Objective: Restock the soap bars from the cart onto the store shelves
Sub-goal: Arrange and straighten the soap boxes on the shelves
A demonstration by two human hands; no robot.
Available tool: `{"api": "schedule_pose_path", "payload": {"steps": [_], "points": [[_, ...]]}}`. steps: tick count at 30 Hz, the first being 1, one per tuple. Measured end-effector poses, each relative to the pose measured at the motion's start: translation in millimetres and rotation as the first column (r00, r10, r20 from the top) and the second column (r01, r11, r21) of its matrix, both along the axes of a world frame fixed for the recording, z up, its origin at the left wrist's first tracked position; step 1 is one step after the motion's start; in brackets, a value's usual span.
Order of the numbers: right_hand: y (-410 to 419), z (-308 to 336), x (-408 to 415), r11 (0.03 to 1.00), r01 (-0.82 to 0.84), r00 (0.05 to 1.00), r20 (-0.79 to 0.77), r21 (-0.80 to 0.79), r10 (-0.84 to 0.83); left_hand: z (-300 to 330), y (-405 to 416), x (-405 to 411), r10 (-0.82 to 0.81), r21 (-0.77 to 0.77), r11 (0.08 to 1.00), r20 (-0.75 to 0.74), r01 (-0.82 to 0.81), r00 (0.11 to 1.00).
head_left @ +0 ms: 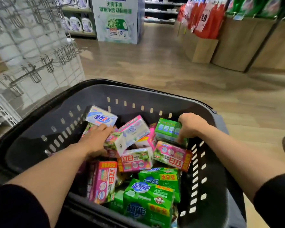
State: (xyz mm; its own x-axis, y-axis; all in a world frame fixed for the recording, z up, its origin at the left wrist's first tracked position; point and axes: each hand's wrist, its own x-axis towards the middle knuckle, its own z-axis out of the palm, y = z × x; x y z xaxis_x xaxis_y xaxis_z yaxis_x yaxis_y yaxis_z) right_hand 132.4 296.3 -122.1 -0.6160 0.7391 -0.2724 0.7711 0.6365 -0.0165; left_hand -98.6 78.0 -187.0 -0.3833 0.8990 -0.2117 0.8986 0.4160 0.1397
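Observation:
A dark plastic cart basket (209,186) holds several packs of soap bars, pink, green and white. My left hand (95,140) reaches into the pile and its fingers curl round a pink and white pack (118,143). A white and blue pack (101,116) leans at the back left, just beyond that hand. My right hand (190,125) grips a green pack (167,130) at the right side of the basket. Two large green packs (148,199) lie at the front.
A white wire grid with metal peg hooks (39,60) stands close on the left. Wooden floor (155,68) stretches ahead to a tall detergent display (117,20). Wooden display stands with red bags (204,27) line the right side.

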Motion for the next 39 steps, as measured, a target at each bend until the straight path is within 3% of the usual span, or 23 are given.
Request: {"api": "schedule_pose_path", "payload": {"steps": [3,6,9,11,15,20,27,31,35,39], "points": [[2.9,5.4,3.2,0.989,0.127,0.952,-0.271,-0.075,-0.143,4.3,-7.1,-1.1,-0.044,0.084,0.995,-0.041,0.047,0.998],[-5.9,11.5,3.1,0.911,0.148,0.717,-0.593,-0.384,-0.366,12.6,-12.1,0.5,0.039,0.155,0.987,0.019,-0.041,0.999],[-15.5,19.5,-0.9,0.677,0.006,0.466,-0.597,-0.736,-0.653,28.7,-15.9,4.2,0.138,0.380,0.903,0.190,-0.203,0.972],[-17.4,24.0,0.7,0.570,-0.057,0.437,-0.534,-0.820,-0.724,40.9,-20.3,8.0,0.165,0.521,0.802,0.274,-0.291,0.947],[-22.9,29.6,6.8,0.428,-0.144,0.447,-0.444,-0.892,-0.776,69.3,-35.9,16.7,0.244,0.698,0.641,0.209,-0.320,0.947],[-46.7,44.1,1.4,0.259,-0.249,0.479,-0.351,-0.933,-0.804,102.8,-75.0,24.6,0.336,0.788,0.475,0.250,-0.393,0.908],[-112.1,68.9,-37.0,0.223,-0.400,0.593,-0.436,-0.889,-0.677,140.6,-161.6,43.6,0.377,0.780,0.326,0.412,-0.535,0.830],[-166.7,84.3,-71.4,0.157,-0.469,0.665,-0.464,-0.869,-0.585,153.9,-244.5,58.6,0.471,0.803,0.362,0.280,-0.473,0.837],[-239.2,91.4,-108.2,0.111,-0.491,0.764,-0.488,-0.864,-0.423,153.3,-341.3,74.8,0.692,0.779,0.385,0.110,-0.494,0.714],[-328.8,87.6,-137.6,0.046,-0.500,0.845,-0.499,-0.865,-0.192,142.5,-432.1,101.4,0.836,0.730,0.275,0.140,-0.625,0.531]]}}
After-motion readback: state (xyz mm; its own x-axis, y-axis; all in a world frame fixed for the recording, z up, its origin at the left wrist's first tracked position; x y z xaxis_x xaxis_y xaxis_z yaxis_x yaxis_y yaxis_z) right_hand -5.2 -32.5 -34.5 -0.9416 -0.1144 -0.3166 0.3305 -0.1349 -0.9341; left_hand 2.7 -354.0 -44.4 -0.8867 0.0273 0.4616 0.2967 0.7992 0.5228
